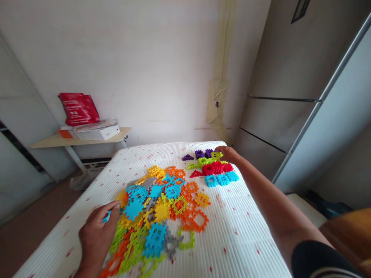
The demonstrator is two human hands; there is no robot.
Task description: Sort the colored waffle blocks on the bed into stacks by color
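Observation:
My left hand (98,231) is closed at the left edge of a loose heap of toothed plastic building tiles (162,211). A bit of a blue tile (106,217) shows between its thumb and fingers. At the far right of the bed, my right hand (227,153) reaches out with its fingers closed on a lime-green tile (216,156). That tile is above a row of lime-green tiles (202,162). Purple tiles (199,154) lie behind this row, and red tiles (216,168) and blue tiles (222,179) are lined up in front of it.
The tiles lie on a white ribbed sheet (228,224) with red specks. Beyond its left side, a small table (121,134) bears a white box (107,132) and a red bag (77,109). A grey cabinet (278,77) stands to the right.

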